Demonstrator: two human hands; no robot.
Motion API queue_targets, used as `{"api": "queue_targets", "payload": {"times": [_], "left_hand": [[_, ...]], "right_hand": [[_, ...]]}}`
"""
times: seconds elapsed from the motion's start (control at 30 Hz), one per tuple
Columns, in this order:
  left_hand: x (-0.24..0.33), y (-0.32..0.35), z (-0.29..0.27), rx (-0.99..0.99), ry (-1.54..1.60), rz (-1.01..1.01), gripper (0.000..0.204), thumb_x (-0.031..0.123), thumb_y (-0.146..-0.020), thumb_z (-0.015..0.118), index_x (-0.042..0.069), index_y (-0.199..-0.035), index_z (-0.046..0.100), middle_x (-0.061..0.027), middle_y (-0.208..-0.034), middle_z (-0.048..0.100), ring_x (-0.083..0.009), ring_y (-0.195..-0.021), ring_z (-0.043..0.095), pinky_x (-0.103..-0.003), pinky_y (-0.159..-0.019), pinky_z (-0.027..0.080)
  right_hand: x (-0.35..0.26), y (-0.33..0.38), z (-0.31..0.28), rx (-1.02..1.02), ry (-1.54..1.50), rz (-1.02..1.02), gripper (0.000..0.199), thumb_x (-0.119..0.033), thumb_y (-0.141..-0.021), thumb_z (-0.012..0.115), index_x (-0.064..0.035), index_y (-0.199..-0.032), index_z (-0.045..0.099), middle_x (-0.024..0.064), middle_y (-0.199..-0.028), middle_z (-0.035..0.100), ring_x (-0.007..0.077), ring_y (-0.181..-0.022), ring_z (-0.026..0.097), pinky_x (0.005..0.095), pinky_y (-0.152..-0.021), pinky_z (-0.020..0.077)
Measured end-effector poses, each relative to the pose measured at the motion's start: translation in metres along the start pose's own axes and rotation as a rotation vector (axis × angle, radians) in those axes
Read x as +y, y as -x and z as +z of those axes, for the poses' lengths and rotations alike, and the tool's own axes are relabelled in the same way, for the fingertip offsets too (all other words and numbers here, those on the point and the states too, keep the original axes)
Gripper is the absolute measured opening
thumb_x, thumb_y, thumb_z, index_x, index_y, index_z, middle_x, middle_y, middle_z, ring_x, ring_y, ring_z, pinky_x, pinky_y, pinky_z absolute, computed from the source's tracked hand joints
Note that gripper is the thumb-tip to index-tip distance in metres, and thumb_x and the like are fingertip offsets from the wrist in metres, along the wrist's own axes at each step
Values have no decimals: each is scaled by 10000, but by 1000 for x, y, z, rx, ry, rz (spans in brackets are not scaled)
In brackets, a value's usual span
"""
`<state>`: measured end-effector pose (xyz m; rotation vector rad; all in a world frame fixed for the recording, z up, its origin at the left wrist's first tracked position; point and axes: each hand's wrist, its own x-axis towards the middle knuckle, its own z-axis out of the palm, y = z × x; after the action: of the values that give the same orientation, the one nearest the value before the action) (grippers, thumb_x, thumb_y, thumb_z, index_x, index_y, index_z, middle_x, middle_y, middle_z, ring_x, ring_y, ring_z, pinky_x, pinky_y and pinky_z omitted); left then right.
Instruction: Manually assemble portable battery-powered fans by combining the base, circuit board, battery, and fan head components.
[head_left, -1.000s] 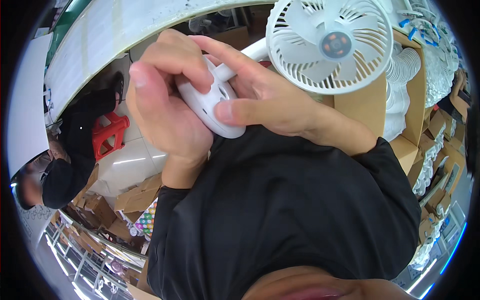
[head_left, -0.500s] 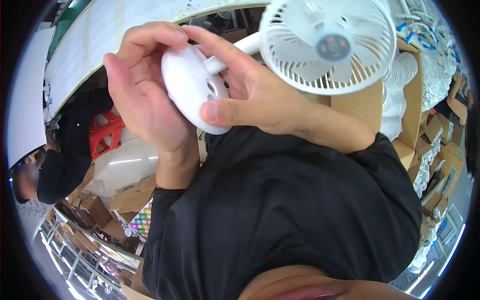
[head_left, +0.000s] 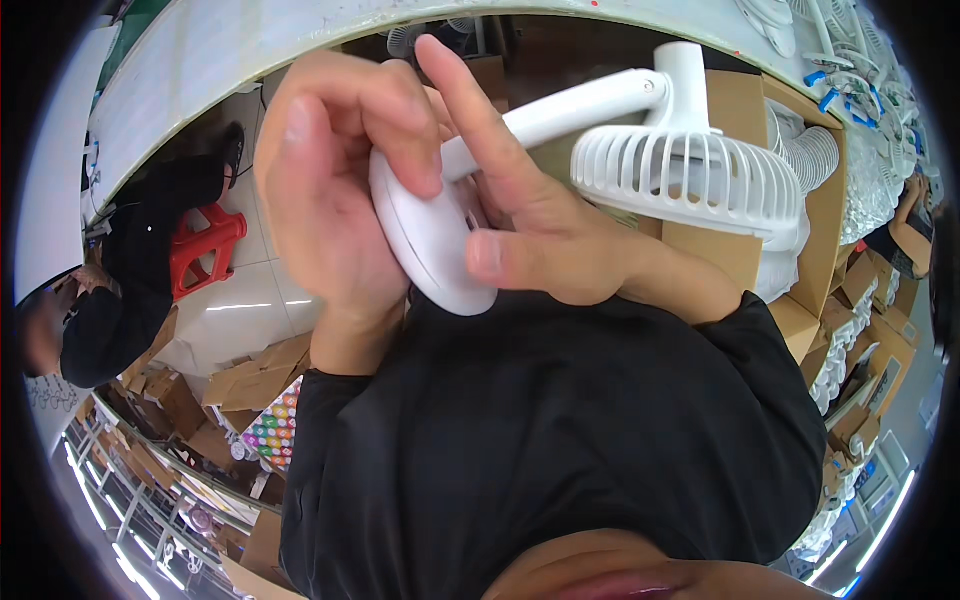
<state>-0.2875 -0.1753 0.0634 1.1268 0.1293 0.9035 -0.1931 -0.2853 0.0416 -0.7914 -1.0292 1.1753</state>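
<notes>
A white fan is held sideways in front of my chest, its round base (head_left: 432,245) tipped on edge between my hands. From the base a slim white arm (head_left: 585,108) runs to the right, up to a hinge. The slatted fan head (head_left: 690,185) hangs beyond it, seen edge-on. My left hand (head_left: 335,190) curls round the outer side of the base, fingertips bent over its upper edge. With the thumb on the base's face, my right hand (head_left: 560,225) grips from the right. Its index finger stretches up past the arm, and the other fingers are mostly hidden.
A white worktable (head_left: 240,65) curves along the far side. At the right stands an open cardboard box (head_left: 715,215) with white fan parts, beside clear bags (head_left: 870,165). A red stool (head_left: 205,250) and a seated person in black (head_left: 125,330) are at the left.
The fan has turned, so its head shows edge-on rather than face-on and its arm shows more. The base has shifted slightly right and nearer. My left fingers have bent over its edge.
</notes>
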Motion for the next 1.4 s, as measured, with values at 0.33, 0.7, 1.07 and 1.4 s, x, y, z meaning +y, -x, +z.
{"api": "queue_targets", "payload": {"times": [0.33, 0.7, 1.07, 1.4], "left_hand": [[-12, 1, 29, 231, -261, 82, 508, 407, -1034, 298, 35, -835, 582, -49, -645, 529, -139, -588, 438, -258, -604, 364], [-5, 1, 15, -221, -146, 271, 517, 446, -1046, 270, 56, -880, 567, -30, -611, 525, -145, -607, 397, -293, -663, 353], [-70, 0, -2, 136, 7, 206, 295, 220, -962, 408, 38, -888, 628, -40, -660, 521, -158, -621, 454, -292, -661, 389], [-121, -116, -70, 244, -172, 12, 196, 155, -892, 500, 43, -993, 625, -116, -918, 612, -236, -872, 553, -323, -827, 433]], "right_hand": [[-5, 1, -16, -73, 185, -115, 939, -252, -911, 656, -55, -1584, 32, 215, -1622, 77, 375, -1461, 203, 489, -1154, 215], [20, 3, -9, 12, 380, -555, 912, -212, -901, 582, -52, -1584, -1, 253, -1623, 83, 389, -1497, 131, 509, -1182, 119], [9, 0, -42, -83, 430, -83, 901, -162, -840, 582, -63, -1586, 87, 246, -1606, 175, 386, -1454, 245, 465, -1179, 176], [18, -68, -169, 303, 1249, -59, 591, -14, -726, 675, -35, -1308, 570, 161, -1173, 681, 345, -1033, 651, 373, -907, 493]]}}
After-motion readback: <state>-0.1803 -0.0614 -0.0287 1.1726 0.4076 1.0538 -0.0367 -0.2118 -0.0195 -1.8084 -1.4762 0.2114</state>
